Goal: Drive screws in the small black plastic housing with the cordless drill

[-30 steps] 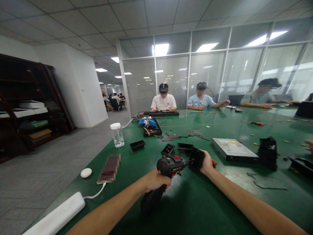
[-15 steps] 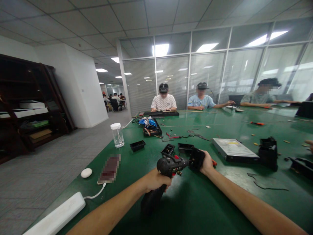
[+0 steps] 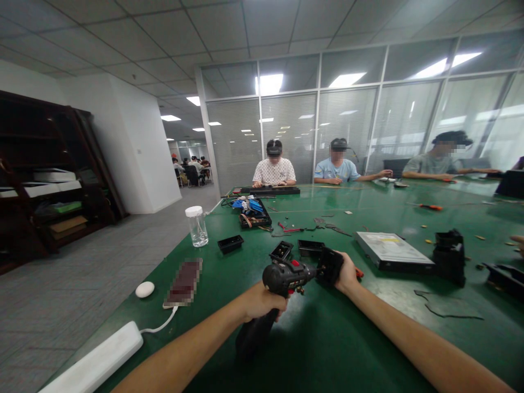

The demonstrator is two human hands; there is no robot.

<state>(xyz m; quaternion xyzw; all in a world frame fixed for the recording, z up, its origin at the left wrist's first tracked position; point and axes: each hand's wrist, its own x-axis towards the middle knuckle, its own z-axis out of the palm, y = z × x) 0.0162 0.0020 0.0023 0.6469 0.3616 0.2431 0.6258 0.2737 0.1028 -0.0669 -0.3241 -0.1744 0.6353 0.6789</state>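
Note:
My left hand [image 3: 264, 303] is closed round the handle of a black cordless drill [image 3: 289, 275], which points to the right. The drill's tip meets the face of a black plastic housing [image 3: 329, 266]; whether the bit sits on a screw is too small to tell. From the right side, my right hand [image 3: 346, 273] grips that housing and keeps it raised and tilted. Just behind lie two similar black housings, one open-topped box [image 3: 281, 250] and another [image 3: 310, 248]. A third black housing [image 3: 230, 244] rests farther left. An orange handle [image 3: 359, 273] partly shows behind my right hand.
A silver disc drive [image 3: 393, 248] and an upright black part [image 3: 448, 256] stand to the right. On the left are a clear jar [image 3: 197, 226], a phone [image 3: 184, 281], a white round case [image 3: 144, 289] and a white power strip [image 3: 98, 357]. Several people sit across the green table [image 3: 327, 338].
My hands, the drill and the housing stay practically in place. Across the table, a co-worker's hand has shifted slightly.

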